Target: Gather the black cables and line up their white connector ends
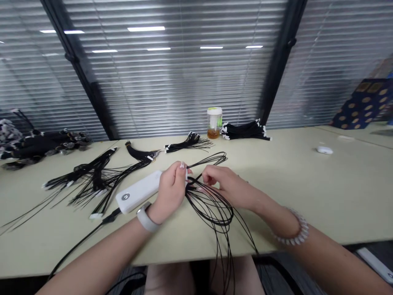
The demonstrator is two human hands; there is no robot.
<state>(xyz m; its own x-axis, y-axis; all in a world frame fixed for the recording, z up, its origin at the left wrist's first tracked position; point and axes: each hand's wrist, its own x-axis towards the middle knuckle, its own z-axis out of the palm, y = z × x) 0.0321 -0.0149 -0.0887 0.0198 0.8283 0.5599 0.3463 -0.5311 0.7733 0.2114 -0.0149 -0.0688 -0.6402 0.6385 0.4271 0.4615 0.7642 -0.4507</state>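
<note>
Horizontal blinds (184, 82) back a pale table (291, 176). Near its front edge is a loosely looped black cable bundle (190, 184), its loose ends hanging over the side. Left hand (173, 184): grip pressed together, thumb and fingers pinching the bundle close to a white connector (186, 173), probably to steady it. Right hand (229, 186): fingers curled at the strands; whether they pinch one cannot be told. Further cable bundles (245, 130) lie towards the back, perhaps to leave room. Lidded clear jar (214, 123): amber liquid at the bottom. White earbud case (324, 150): closed, contents hidden.
</note>
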